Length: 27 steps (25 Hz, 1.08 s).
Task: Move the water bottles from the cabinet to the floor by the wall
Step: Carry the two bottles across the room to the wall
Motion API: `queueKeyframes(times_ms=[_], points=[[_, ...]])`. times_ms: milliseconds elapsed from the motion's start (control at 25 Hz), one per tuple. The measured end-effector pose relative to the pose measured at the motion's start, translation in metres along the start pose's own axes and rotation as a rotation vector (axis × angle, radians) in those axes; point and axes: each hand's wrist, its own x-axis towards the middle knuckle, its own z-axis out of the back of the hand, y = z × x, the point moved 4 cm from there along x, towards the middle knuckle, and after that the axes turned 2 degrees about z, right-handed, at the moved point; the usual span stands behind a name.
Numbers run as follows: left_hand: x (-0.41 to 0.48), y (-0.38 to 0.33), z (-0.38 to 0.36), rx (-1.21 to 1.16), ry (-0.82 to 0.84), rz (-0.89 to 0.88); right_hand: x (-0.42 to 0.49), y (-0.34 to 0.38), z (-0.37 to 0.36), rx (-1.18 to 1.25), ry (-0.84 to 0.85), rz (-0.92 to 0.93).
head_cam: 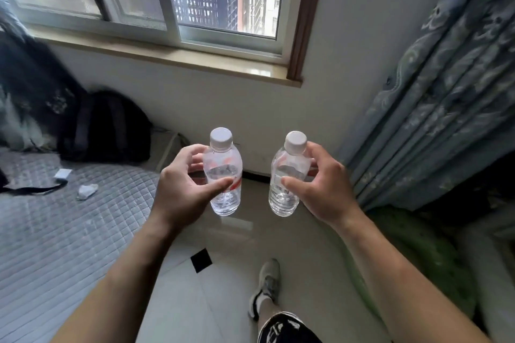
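Observation:
Two clear plastic water bottles with white caps are held upright above the tiled floor (223,287), in front of the white wall (223,97) under the window. My left hand (181,189) grips the left bottle (223,172), thumb across its red label. My right hand (323,189) grips the right bottle (288,175), thumb on its barcode label. Both bottles hang side by side, a short gap between them, their bases off the floor. No cabinet is in view.
A bed with a grey quilted mattress (55,231) fills the left, with a black backpack (106,128) at its head. Blue patterned curtains (446,106) hang at the right above a green cushion (412,259). My right foot in a grey shoe (267,284) stands on the floor.

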Motion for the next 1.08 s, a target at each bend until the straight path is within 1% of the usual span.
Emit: queueKeyframes(times_ms=[360, 640, 840, 1080], points=[[0.171, 0.04, -0.013, 0.03, 0.037, 0.074, 0.172, -0.033, -0.055, 0.047, 0.046, -0.006], [0.288, 0.051, -0.035, 0.099, 0.122, 0.095, 0.279, -0.065, -0.081, 0.049, 0.062, -0.053], [0.353, 0.079, -0.061, 0.122, 0.241, 0.111, 0.327, -0.096, -0.097, 0.043, 0.079, -0.136], [0.412, 0.148, -0.114, 0.156, 0.426, 0.114, 0.365, -0.171, -0.136, 0.061, 0.034, -0.244]])
